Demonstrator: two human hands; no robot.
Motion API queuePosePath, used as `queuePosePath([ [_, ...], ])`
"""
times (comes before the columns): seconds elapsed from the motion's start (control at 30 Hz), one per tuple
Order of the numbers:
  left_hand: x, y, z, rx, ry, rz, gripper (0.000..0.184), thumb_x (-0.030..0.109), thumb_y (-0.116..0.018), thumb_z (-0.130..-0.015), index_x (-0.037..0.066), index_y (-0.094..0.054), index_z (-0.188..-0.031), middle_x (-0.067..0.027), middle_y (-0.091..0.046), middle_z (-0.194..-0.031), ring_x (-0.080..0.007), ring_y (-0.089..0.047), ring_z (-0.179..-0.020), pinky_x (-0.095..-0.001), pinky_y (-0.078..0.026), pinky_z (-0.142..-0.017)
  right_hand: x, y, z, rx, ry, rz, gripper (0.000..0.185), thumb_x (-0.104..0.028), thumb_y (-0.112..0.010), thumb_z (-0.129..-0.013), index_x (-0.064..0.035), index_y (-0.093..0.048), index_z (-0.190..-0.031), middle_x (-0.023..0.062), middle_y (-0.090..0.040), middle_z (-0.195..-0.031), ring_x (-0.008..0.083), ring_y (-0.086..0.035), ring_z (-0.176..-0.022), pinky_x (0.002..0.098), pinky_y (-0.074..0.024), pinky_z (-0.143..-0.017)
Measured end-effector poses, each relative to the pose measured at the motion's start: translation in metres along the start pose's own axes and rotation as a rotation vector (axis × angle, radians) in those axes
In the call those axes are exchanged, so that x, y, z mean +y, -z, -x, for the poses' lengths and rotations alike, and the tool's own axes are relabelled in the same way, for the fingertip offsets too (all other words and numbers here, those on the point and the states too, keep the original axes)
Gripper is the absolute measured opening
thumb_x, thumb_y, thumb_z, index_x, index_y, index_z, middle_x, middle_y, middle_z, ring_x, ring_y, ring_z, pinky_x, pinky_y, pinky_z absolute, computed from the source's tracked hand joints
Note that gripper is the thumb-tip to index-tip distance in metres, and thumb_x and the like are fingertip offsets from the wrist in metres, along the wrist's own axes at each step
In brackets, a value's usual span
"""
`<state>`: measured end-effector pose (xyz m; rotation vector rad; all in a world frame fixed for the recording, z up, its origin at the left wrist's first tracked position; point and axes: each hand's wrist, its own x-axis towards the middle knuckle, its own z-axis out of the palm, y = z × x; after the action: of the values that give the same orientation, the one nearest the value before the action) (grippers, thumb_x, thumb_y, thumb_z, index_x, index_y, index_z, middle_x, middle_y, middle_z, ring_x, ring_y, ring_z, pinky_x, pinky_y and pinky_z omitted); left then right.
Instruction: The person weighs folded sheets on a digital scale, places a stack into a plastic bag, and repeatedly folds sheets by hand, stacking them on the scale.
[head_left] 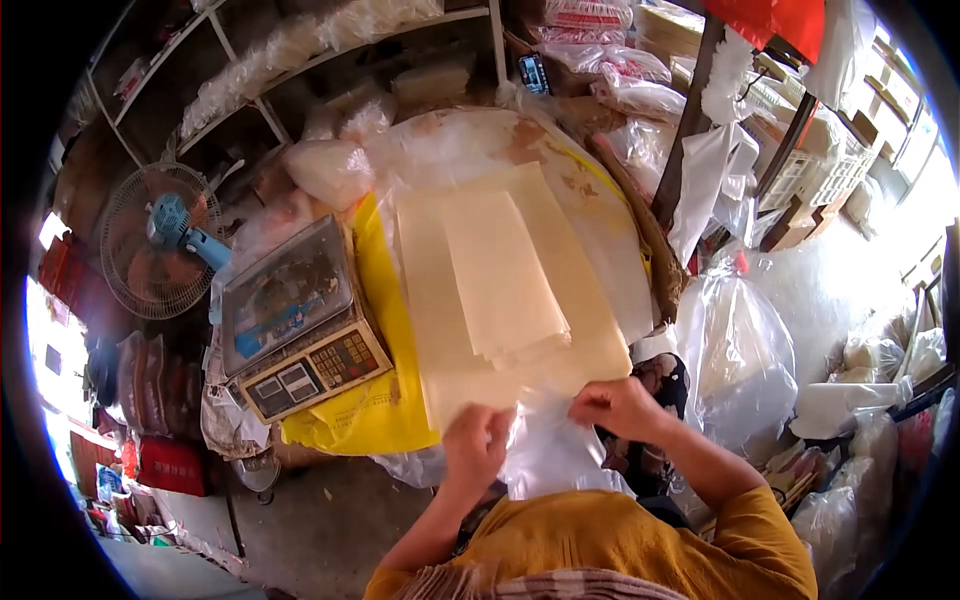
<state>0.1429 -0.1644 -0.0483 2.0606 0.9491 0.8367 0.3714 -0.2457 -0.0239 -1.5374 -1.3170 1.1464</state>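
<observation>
A clear, thin plastic bag (552, 455) hangs between my two hands at the table's near edge, above my lap. My left hand (478, 442) is closed on its left edge, slightly smeared by motion. On the other side, my right hand (612, 405) pinches the bag's upper right edge. Just beyond them lies a large stack of cream sheets (425, 300). A narrower stack of cream strips (500, 265) rests on top of it, a little fanned at its near end.
Left of the sheets stands a weighing scale (305, 320) on a yellow plastic sack (400, 400). A blue fan (180, 225) is farther left. On the right, a large clear bag (740, 345) sits on the floor. Shelves (360, 42) with wrapped packs line the back, near a phone (534, 73).
</observation>
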Motion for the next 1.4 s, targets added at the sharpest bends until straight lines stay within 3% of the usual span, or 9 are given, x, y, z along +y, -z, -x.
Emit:
queuePosePath([
  [0.13, 0.018, -0.013, 0.003, -0.542, 0.453, 0.538, 0.012, 0.009, -0.06, -0.09, -0.002, -0.063, -0.089, -0.0051, -0.063, -0.074, -0.0118, -0.059, -0.066, -0.025, -0.048, -0.063, 0.001, -0.031, 0.009, -0.085, 0.029, 0.181, 0.03, -0.022, -0.081, -0.073, -0.0002, -0.06, -0.076, 0.01, -0.06, -0.065, 0.0146, -0.055, -0.059, 0.0291, -0.0465, -0.058],
  [0.4, -0.007, -0.011, 0.009, -0.122, 0.698, 1.483, 0.015, 0.013, -0.048, -0.094, 0.003, -0.056, -0.086, -0.0071, -0.063, -0.074, -0.0179, -0.06, -0.065, -0.0411, -0.054, -0.075, 0.068, 0.007, 0.024, 0.253, -0.117, 0.256, 0.006, 0.002, -0.065, -0.073, -0.0022, -0.06, -0.074, 0.0024, -0.063, -0.074, 0.0086, -0.056, -0.063, 0.0239, -0.0467, -0.058],
  [0.5, -0.038, 0.001, 0.004, -0.404, 0.463, 2.103, 0.014, 0.014, -0.05, -0.093, 0.006, -0.055, -0.083, -0.0028, -0.05, -0.063, -0.0143, -0.049, -0.054, -0.0382, -0.053, -0.07, 0.094, 0.035, 0.029, 0.463, -0.222, 0.167, 0.015, -0.008, -0.068, -0.076, -0.0048, -0.062, -0.09, 0.0065, -0.062, -0.07, 0.0158, -0.058, -0.06, 0.0294, -0.0488, -0.059],
  [0.73, -0.016, 0.0, -0.001, -0.024, 0.674, 0.78, 0.027, -0.006, -0.064, -0.079, 0.007, -0.056, -0.101, 0.0086, -0.034, -0.063, -0.0014, -0.034, -0.051, -0.0187, -0.037, -0.051, 0.049, 0.061, 0.039, -0.113, -0.134, -1.436, 0.034, 0.001, -0.046, -0.086, -0.0046, -0.055, -0.119, 0.0035, -0.054, -0.065, 0.0124, -0.054, -0.057, 0.0241, -0.0381, -0.051],
  [0.87, -0.007, 0.003, -0.011, 0.015, 0.612, 0.86, 0.023, -0.002, -0.06, -0.084, 0.007, -0.056, -0.105, 0.0083, -0.037, -0.062, -0.0013, -0.035, -0.05, -0.0184, -0.027, -0.044, 0.0, 0.047, 0.021, 0.73, 0.172, 0.109, 0.023, -0.008, -0.059, -0.085, -0.0022, -0.06, -0.107, 0.0067, -0.061, -0.075, 0.0174, -0.06, -0.068, 0.032, -0.0476, -0.062],
  [0.97, 0.019, -0.001, -0.02, -0.058, 0.613, 0.938, 0.024, 0.001, -0.057, -0.086, 0.006, -0.056, -0.11, 0.0079, -0.038, -0.061, -0.0013, -0.034, -0.048, -0.0191, -0.024, -0.042, -0.043, 0.025, 0.02, 0.656, 0.658, 0.287, 0.025, -0.011, -0.065, -0.082, -0.0003, -0.06, -0.104, 0.011, -0.064, -0.082, 0.0251, -0.063, -0.078, 0.0316, -0.0494, -0.069],
  [1.13, -0.002, 0.029, -0.031, 0.087, 0.424, 1.121, 0.036, 0.006, -0.059, -0.086, 0.003, -0.05, -0.12, 0.0043, -0.048, -0.066, -0.006, -0.043, -0.055, -0.0212, -0.035, -0.05, -0.009, -0.01, -0.012, -0.972, -0.061, 0.803, 0.04, -0.034, -0.071, -0.079, 0.0024, -0.062, -0.093, 0.0196, -0.065, -0.091, 0.0338, -0.062, -0.087, 0.0404, -0.0482, -0.075],
  [1.23, -0.001, 0.035, -0.044, 0.476, -0.011, 0.394, 0.046, 0.014, -0.063, -0.085, 0.0, -0.045, -0.125, -0.0004, -0.056, -0.077, -0.0143, -0.054, -0.081, -0.0299, -0.044, -0.077, 0.02, -0.001, -0.016, -0.869, -0.023, 0.826, 0.065, -0.06, -0.056, -0.082, 0.0035, -0.062, -0.096, 0.0222, -0.063, -0.094, 0.0381, -0.06, -0.094, 0.0459, -0.0459, -0.081],
  [1.4, 0.026, 0.025, -0.022, -0.139, -0.122, 0.31, 0.041, 0.022, -0.066, -0.086, 0.0, -0.052, -0.118, -0.01, -0.064, -0.096, -0.0277, -0.053, -0.111, -0.0429, -0.033, -0.1, -0.016, 0.009, -0.03, -0.867, 0.09, 0.647, 0.063, -0.059, -0.057, -0.084, 0.0032, -0.062, -0.094, 0.0207, -0.064, -0.082, 0.0353, -0.062, -0.08, 0.041, -0.0491, -0.073],
])
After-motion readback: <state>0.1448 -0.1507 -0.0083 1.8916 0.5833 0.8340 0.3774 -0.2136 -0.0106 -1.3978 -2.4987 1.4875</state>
